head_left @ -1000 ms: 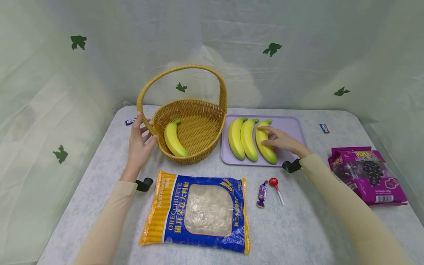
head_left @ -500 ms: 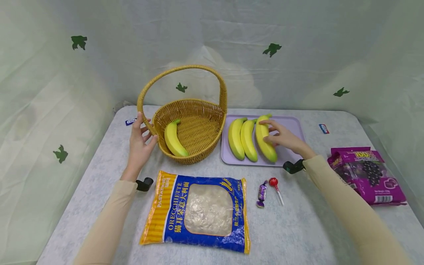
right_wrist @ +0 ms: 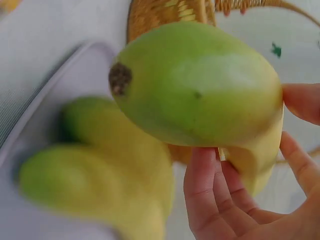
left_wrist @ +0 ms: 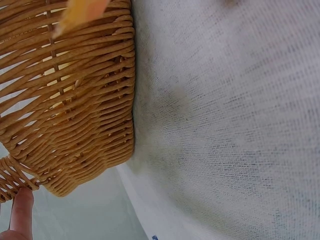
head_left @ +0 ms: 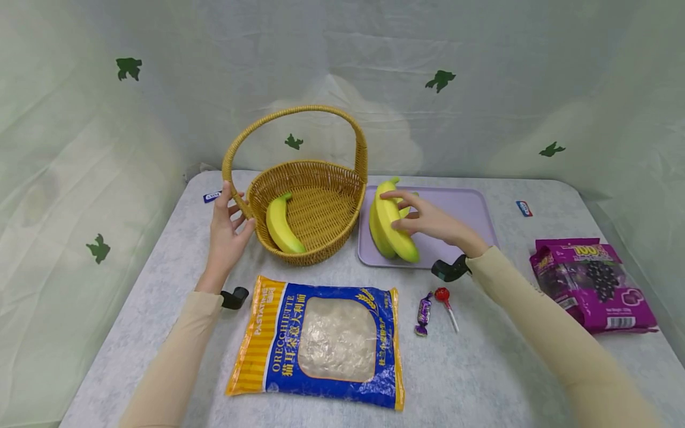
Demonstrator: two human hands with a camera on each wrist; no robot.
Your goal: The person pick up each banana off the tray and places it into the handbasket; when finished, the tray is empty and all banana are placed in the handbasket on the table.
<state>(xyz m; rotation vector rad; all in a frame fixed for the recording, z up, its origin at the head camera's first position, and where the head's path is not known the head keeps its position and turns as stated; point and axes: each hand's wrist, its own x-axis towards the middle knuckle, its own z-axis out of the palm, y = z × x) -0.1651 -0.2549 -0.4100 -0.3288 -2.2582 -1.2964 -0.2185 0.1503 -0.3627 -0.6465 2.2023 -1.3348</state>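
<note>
My right hand (head_left: 436, 223) grips a yellow banana (head_left: 395, 229) between thumb and fingers. That banana is raised over the left part of the lilac tray (head_left: 455, 199) and overlaps two other bananas (right_wrist: 95, 185) lying there, as the right wrist view shows. My left hand (head_left: 227, 238) holds the wicker basket (head_left: 321, 255) at the left foot of its tall handle (head_left: 299, 109). In the left wrist view a fingertip (left_wrist: 22, 200) touches the woven handle base. Inside the basket, along its left wall, lies one more banana (head_left: 280, 226).
A blue and yellow pasta bag (head_left: 337, 345) lies in front of the basket. Right of it are a purple wrapped candy (head_left: 423, 314) and a red lollipop (head_left: 443, 294). A purple grape candy bag (head_left: 596, 285) lies far right. A pale curtain (head_left: 401, 137) hangs behind the table.
My right hand has lifted the rightmost banana from the tray and carried it left, over the other two. The left hand and the basket have stayed in place.
</note>
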